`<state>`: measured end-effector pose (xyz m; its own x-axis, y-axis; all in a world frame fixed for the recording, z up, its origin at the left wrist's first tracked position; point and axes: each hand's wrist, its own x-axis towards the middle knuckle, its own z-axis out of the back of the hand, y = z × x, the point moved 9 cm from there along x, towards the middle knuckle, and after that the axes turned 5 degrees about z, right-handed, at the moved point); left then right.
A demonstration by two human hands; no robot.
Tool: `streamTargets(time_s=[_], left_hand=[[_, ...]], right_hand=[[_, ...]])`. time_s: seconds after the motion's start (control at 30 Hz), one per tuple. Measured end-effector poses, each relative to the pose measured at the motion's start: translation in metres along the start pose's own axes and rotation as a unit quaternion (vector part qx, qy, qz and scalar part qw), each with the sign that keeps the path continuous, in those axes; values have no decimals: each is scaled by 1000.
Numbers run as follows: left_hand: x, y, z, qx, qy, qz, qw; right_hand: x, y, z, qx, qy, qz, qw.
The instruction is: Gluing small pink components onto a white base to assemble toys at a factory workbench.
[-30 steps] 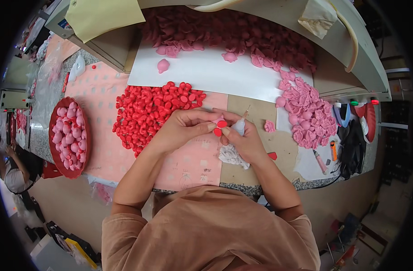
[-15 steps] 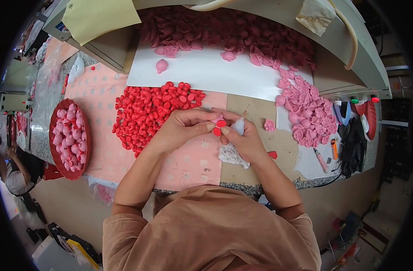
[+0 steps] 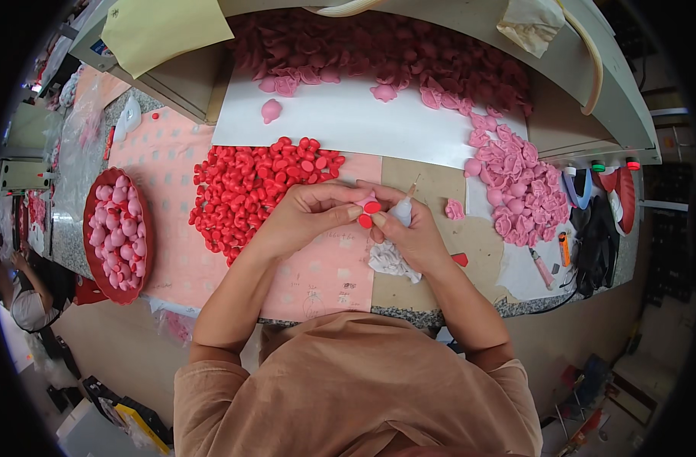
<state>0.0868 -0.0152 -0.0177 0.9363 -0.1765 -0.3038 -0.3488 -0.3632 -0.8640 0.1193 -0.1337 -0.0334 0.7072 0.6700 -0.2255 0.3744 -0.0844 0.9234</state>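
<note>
My left hand [image 3: 315,215] pinches a small pink piece with red round-soled parts [image 3: 370,213] between thumb and fingers, in front of my chest. At the same piece, my right hand [image 3: 410,234] presses with its fingertips. A white dropper bottle [image 3: 401,211] with a thin needle tip is also tucked in my right hand, its tip pointing up and away. Below that hand lies a crumpled white cloth [image 3: 394,260]. Just left of my hands spreads a heap of small red parts [image 3: 249,190].
A red oval basket [image 3: 91,247] at the left holds pink-and-red pieces. Pink moulded pieces [image 3: 523,183] are piled at the right and under the grey hood [image 3: 622,114]. An orange cutter [image 3: 563,250] and black gloves [image 3: 594,255] lie far right. Another person [image 3: 30,297] is at far left.
Both hands hold almost the same pose around the small piece. The whole view has shifted very slightly.
</note>
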Motion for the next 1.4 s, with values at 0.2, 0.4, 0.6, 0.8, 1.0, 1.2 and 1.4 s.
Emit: streamTargets(time_s=[0.2, 0.4, 0.6, 0.8, 1.0, 1.2, 1.4], left_hand=[[1, -8, -6, 12, -4, -32, 999], [-1, -12, -15, 25, 15, -50, 998], [1, -15, -23, 6, 10, -108, 994], [2, -10, -17, 1, -26, -81, 996], [-1, -16, -13, 101, -72, -141, 982], [-4, -25, -16, 181, -113, -170, 962], [-12, -38, -16, 307, -152, -235, 910]], right_hand=[[1, 12, 4, -20, -5, 71, 997], [-2, 32, 1, -181, -14, 184, 966], [-2, 34, 3, -158, -31, 179, 971], [-3, 37, 1, -150, -18, 192, 970], [1, 25, 1, -44, -10, 104, 994], [5, 1, 8, 97, -37, 12, 995], [6, -3, 6, 120, -24, -7, 992]])
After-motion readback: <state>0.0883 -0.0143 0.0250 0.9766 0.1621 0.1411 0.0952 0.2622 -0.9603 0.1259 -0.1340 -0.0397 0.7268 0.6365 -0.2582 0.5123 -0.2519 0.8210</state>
